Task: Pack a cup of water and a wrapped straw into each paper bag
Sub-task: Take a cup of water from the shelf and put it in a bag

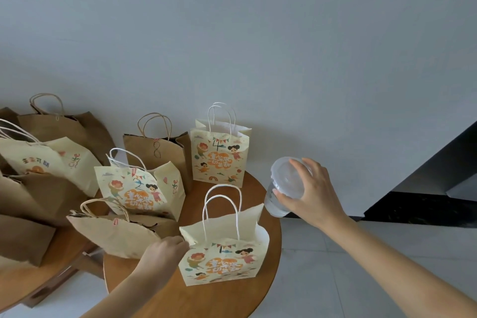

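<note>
My right hand [308, 192] grips a clear lidded plastic cup of water [282, 188] from above, in the air just right of the round wooden table [265, 261]. The cup is tilted. My left hand [165, 253] pinches the upper left corner of the nearest printed cream paper bag [223, 253], which stands open with white handles up. Two more printed bags stand behind it, one at the middle [140, 190] and one at the back [219, 155]. No wrapped straw is visible.
Several brown paper bags stand or lie around, one upright at the back [157, 147] and one lying on its side [116, 232] by my left hand. More bags crowd a second wooden surface [38, 279] at the left. A grey wall rises behind; a dark fixture [433, 183] is at right.
</note>
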A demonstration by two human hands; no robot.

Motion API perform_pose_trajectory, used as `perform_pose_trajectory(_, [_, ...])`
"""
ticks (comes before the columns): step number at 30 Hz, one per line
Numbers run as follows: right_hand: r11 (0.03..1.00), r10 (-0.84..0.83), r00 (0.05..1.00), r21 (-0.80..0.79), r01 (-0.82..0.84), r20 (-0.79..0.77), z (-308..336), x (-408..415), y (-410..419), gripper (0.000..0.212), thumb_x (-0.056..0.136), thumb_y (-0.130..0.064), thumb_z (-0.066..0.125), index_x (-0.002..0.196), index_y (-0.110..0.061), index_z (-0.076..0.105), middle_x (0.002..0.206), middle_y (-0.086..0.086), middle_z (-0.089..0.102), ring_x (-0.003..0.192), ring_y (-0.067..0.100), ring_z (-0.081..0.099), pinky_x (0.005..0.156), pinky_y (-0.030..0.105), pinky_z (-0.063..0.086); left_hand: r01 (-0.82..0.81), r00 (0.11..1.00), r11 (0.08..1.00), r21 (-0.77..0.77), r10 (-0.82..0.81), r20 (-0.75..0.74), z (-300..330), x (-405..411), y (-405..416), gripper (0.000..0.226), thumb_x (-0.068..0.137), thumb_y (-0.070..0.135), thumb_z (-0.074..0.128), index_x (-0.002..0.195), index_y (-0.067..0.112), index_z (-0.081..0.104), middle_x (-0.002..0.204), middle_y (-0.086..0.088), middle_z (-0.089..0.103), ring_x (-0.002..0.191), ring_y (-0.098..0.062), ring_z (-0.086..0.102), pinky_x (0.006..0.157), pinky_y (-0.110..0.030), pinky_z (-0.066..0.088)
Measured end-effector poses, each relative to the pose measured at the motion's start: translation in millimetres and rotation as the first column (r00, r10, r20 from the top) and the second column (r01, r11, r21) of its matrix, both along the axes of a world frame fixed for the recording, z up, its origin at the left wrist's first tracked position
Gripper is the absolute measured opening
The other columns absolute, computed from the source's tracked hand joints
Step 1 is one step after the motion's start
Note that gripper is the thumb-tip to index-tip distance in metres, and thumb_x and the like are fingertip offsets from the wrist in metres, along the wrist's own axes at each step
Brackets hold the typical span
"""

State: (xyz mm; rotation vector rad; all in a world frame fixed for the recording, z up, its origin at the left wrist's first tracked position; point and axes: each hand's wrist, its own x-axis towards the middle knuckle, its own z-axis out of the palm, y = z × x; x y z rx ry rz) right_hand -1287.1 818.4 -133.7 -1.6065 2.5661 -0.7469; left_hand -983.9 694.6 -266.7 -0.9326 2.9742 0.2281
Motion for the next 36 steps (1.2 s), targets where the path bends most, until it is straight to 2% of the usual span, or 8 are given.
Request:
perform_pose_trajectory(2, [1.000,-0.001,1.000,0.013,0.001,0.007,-3,3,0,0.077,0.075,-0.051,0.072,0.139,-0.022,0.042,0.142,0.001,0.035,0.129,0.021,0.030,0.099,0.033,0.039,0.009,0.997,1.000,-0.010,-0.010,-0.076,8,0,2,0.024,0.063,0.055,0.079,0.058,0.034,0.066,0.058,0.022,0.057,0.047,0.005,0.053,0.034,-0.010,0.026])
perform_pose_trajectory(5, [1.000,-0.003,1.000,0.009,0.003,0.018,-5,8,1,0.076,0.074,-0.051,0.072,0.138,-0.022,0.043,0.141,0.001,0.036,0.128,0.020,0.032,0.098,0.030,0.038,-0.027,0.958,0.999,0.026,0.033,-0.284,17,-4,3,0.054,0.093,0.057,0.033,0.077,0.025,0.073,0.075,0.015,0.066,0.064,-0.003,0.062,0.048,-0.011,0.045])
perform_pose_trajectory(8, [1.000,-0.007,0.999,-0.024,0.008,0.031,-3,11,2,0.075,0.074,-0.049,0.074,0.137,-0.021,0.045,0.139,0.000,0.039,0.126,0.019,0.034,0.095,0.026,0.036,0.031,0.927,0.996,-0.078,-0.058,-0.371,30,-14,-3,0.011,0.080,0.028,0.074,0.080,0.017,0.073,0.081,0.005,0.065,0.068,-0.010,0.063,0.053,-0.015,0.049])
perform_pose_trajectory(13, [0.997,0.043,0.999,-0.068,-0.044,-0.008,-2,21,3,0.080,0.065,-0.059,0.064,0.132,-0.016,0.051,0.134,0.006,0.046,0.120,0.025,0.041,0.088,0.028,0.039,0.180,0.965,0.979,-0.093,-0.194,-0.179,35,-37,-14,0.036,0.040,0.015,0.096,0.068,0.020,0.074,0.066,0.009,0.063,0.058,-0.008,0.058,0.049,-0.014,0.048])
perform_pose_trajectory(19, [0.961,0.222,0.971,-0.146,-0.233,-0.091,1,33,2,0.078,0.068,-0.064,0.058,0.132,-0.022,0.042,0.133,0.009,0.046,0.119,0.026,0.045,0.089,0.032,0.044,0.160,0.976,0.978,0.135,-0.177,0.129,32,-47,-13,0.055,0.085,0.057,0.057,0.125,0.018,0.058,0.122,0.003,0.060,0.112,-0.015,0.053,0.092,-0.027,0.042])
perform_pose_trajectory(22, [0.930,0.322,0.935,-0.136,-0.342,-0.148,4,43,-5,0.079,0.068,-0.063,0.061,0.133,-0.023,0.040,0.135,0.007,0.043,0.120,0.023,0.041,0.091,0.033,0.044,0.156,0.934,0.977,0.145,-0.194,0.300,30,-44,-9,0.108,0.069,0.085,0.041,0.147,0.011,0.031,0.151,-0.003,0.035,0.140,-0.020,0.029,0.117,-0.030,0.013])
perform_pose_trajectory(24, [0.904,0.391,0.903,-0.113,-0.413,-0.176,3,49,-10,0.080,0.068,-0.063,0.062,0.134,-0.022,0.039,0.136,0.005,0.037,0.120,0.022,0.039,0.090,0.033,0.046,0.213,0.902,0.971,0.107,-0.238,0.360,35,-41,-4,0.135,0.048,0.092,0.017,0.151,0.005,0.010,0.159,-0.007,0.013,0.147,-0.021,0.007,0.112,-0.031,-0.014])
perform_pose_trajectory(36, [0.556,0.830,0.513,0.378,-0.740,-0.217,-42,77,-32,0.087,0.065,-0.065,0.068,0.135,-0.021,0.040,0.135,0.014,0.035,0.119,0.028,0.045,0.095,0.036,0.048,0.272,0.894,0.958,0.087,-0.285,0.347,20,-40,-10,0.125,0.065,0.089,0.044,0.153,0.009,0.003,0.160,-0.013,0.005,0.147,-0.029,-0.002,0.111,-0.042,-0.018])
